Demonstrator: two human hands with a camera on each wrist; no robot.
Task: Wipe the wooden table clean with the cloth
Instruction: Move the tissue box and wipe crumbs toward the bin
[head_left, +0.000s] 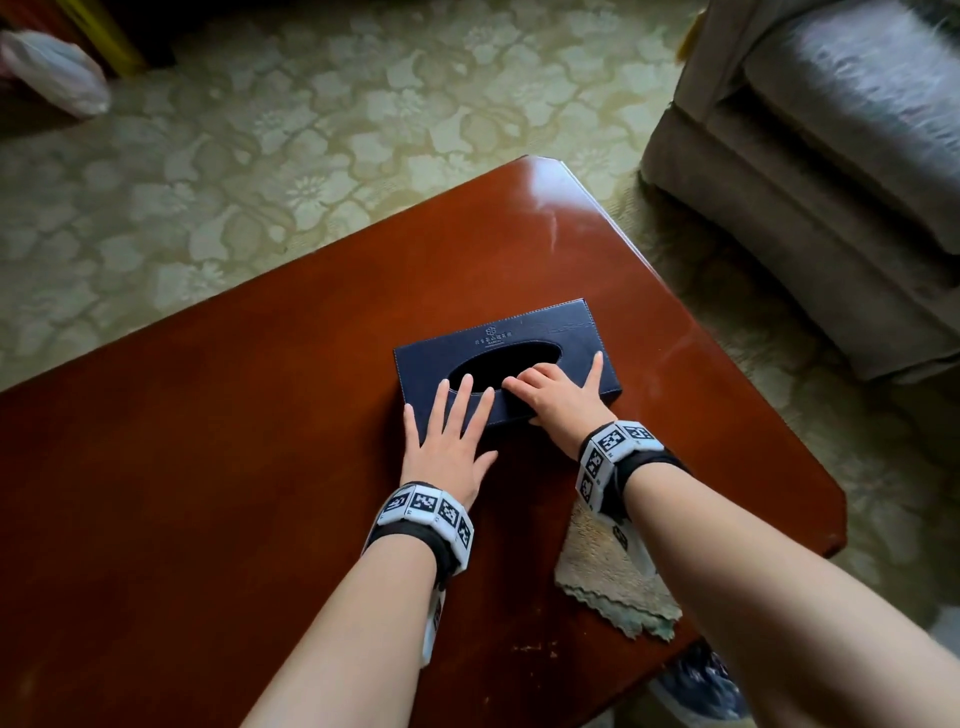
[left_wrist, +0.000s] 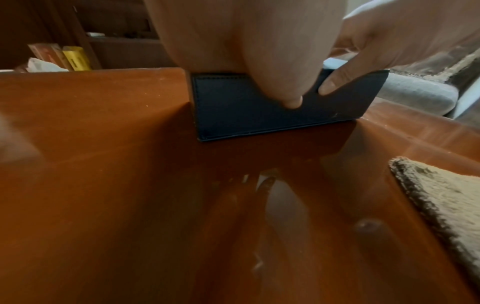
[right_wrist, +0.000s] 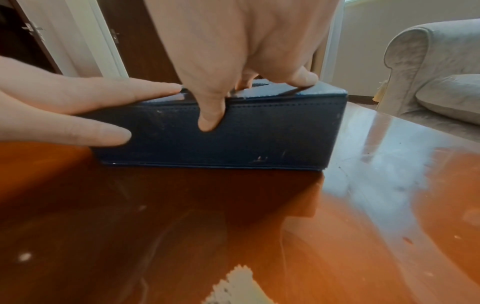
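A dark blue tissue box (head_left: 540, 332) stands in the middle of the glossy wooden table (head_left: 234, 441). My left hand (head_left: 452, 431) lies with straight fingers over the box's near left corner, its thumb (left_wrist: 293, 100) against the near face. My right hand (head_left: 558, 395) grips the box beside it: fingers curled at the oval opening on top, thumb (right_wrist: 210, 117) pressed down the near face (right_wrist: 259, 139). The beige, green-edged cloth (head_left: 608, 571) lies flat on the table under my right forearm, held by neither hand; one corner (left_wrist: 446, 195) shows in the left wrist view.
A grey sofa (head_left: 831, 156) stands close to the table's right side. Patterned carpet (head_left: 260, 156) surrounds the table, with a plastic bag (head_left: 52, 67) at the far left. A shoe (head_left: 701, 686) shows below the near edge. Small specks (head_left: 524, 649) dot the wood near the cloth.
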